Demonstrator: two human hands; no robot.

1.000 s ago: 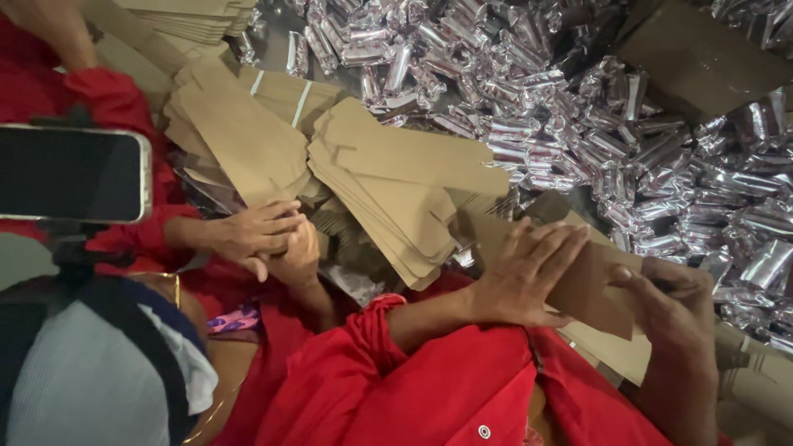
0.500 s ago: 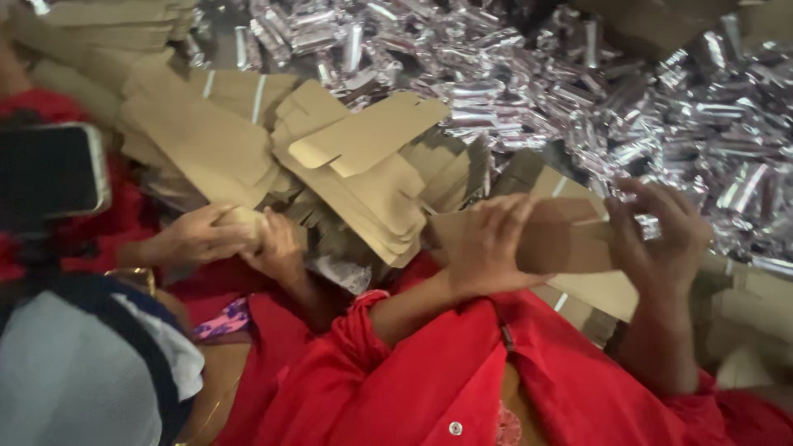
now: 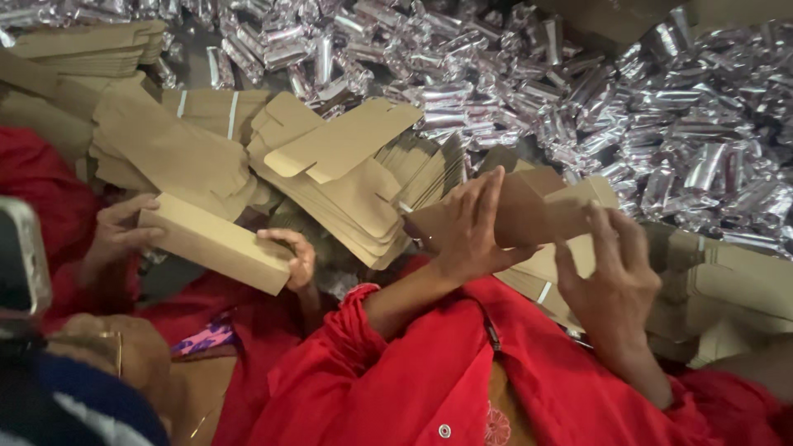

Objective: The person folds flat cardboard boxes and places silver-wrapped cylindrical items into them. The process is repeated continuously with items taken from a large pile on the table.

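At far left, a dark phone (image 3: 21, 260) sat at the frame edge, narrower in view than 1.0 s earlier. Beside it, a co-worker's 2 hands (image 3: 124, 231) held a closed brown carton (image 3: 216, 242) by its ends; 0.5 s earlier those hands had been bunched together on a small folded piece, and no finished carton showed between them. Behind the carton lay a stack of flat brown carton blanks (image 3: 339, 177), fanned out, with further blanks to its left.

At centre, the left hand (image 3: 471, 227) was pressed flat, fingers spread, against the near face of a partly formed brown carton (image 3: 537, 206). The right hand (image 3: 611, 277) was open, fingers spread, its fingertips touching the carton's right end flap. The carton sat between both hands, above the red sleeve (image 3: 429, 363). Compared with 0.5 s earlier, the right hand had moved lower and nearer the camera.

Across the top and right, a heap of silver foil-wrapped bars (image 3: 661, 140) covered the surface.
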